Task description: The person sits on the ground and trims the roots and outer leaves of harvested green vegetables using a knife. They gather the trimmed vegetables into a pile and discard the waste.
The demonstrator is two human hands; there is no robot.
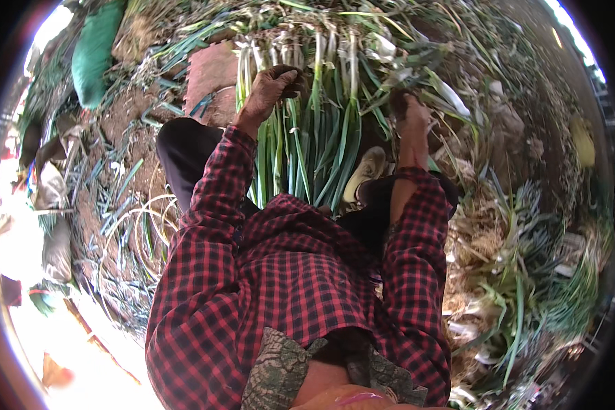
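Observation:
Several long green onions (pixel 307 148) lie side by side in front of me, white root ends away and green leaves toward my lap. Over their pale stems is my left hand (pixel 274 89), its fingers curled in and the thumb against them; whether anything thin is pinched there I cannot tell. To the right of the row, my right hand (pixel 410 110) hangs low beside loose onion leaves. Its darkened fingers are partly hidden, so its grip is unclear. A white onion stem (pixel 448 92) with trailing leaves lies just beyond that hand.
A reddish foam mat (pixel 210 77) lies left of the row. Onion trimmings (pixel 123 179) litter the soil. A green sack (pixel 95 56) stands at far left, and pale twine (pixel 133 220) loops by my left knee. Untrimmed onions (pixel 517 266) are heaped at my right.

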